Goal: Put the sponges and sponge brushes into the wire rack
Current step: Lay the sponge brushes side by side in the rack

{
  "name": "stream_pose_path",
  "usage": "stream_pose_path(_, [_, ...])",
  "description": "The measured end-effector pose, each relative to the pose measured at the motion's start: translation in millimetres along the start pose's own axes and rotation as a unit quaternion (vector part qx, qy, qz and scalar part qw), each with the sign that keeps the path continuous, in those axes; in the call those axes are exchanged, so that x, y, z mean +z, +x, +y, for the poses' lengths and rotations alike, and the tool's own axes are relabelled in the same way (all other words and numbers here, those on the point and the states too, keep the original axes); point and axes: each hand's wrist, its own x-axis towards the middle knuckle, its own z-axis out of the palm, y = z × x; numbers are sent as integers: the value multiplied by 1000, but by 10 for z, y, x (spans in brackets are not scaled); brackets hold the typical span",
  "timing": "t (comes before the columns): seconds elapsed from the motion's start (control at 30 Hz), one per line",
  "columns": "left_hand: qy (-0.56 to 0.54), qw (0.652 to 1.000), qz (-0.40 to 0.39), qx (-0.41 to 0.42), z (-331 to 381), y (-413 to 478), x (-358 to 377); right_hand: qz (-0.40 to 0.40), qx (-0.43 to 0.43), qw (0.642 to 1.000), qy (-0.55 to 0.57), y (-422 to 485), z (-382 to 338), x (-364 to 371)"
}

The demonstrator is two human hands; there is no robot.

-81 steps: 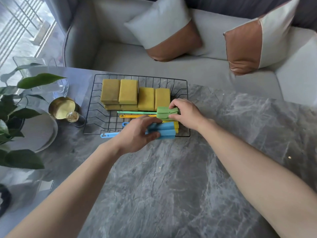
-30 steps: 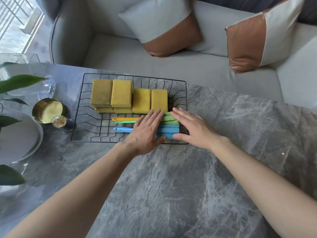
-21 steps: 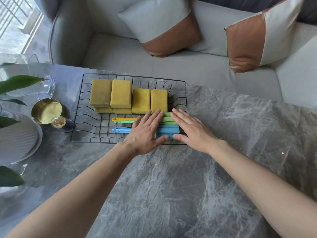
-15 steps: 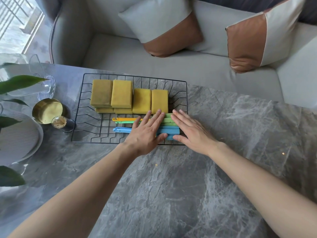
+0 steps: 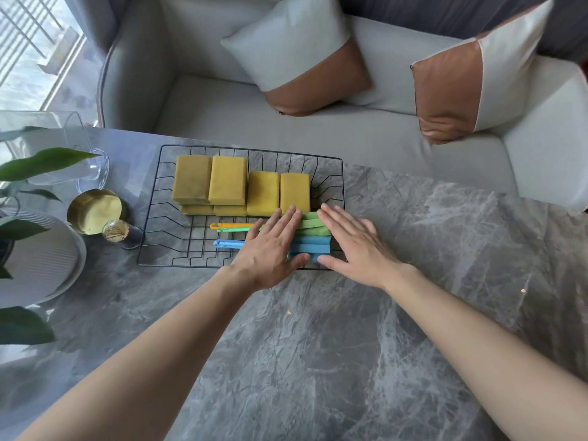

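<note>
A black wire rack [image 5: 165, 218] lies flat on the marble table. Several yellow sponges [image 5: 227, 184] sit in a row across its far half, some stacked. In the near right part lie sponge brushes with green heads [image 5: 313, 226] and blue heads [image 5: 313, 246]; their orange, green and blue handles [image 5: 227, 243] point left. My left hand [image 5: 270, 249] lies flat, fingers apart, over the handles and the heads' left end. My right hand [image 5: 356, 246] rests flat at the heads' right end, by the rack's right edge. Neither hand grips anything.
Left of the rack stand a gold cup [image 5: 94, 211], a small bamboo whisk [image 5: 116, 232], a clear glass vessel [image 5: 63, 148], a white plate [image 5: 41, 259] and plant leaves [image 5: 38, 162]. A grey sofa with two cushions [image 5: 299, 55] lies behind the table.
2.7 s ago both hands gripped brush heads, with a blue handle sticking out past the rack's near edge. Now all brushes lie inside the rack and both hands rest flat.
</note>
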Motion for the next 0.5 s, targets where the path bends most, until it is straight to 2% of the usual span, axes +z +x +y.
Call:
stream_pose_path(0.27, [20, 999, 23, -40, -36, -208, -165, 39, 32, 999, -8, -54, -227, -190])
stream_pose_path(0.5, [55, 991, 81, -97, -139, -534, -384, 99, 108, 988, -39, -117, -599, -286])
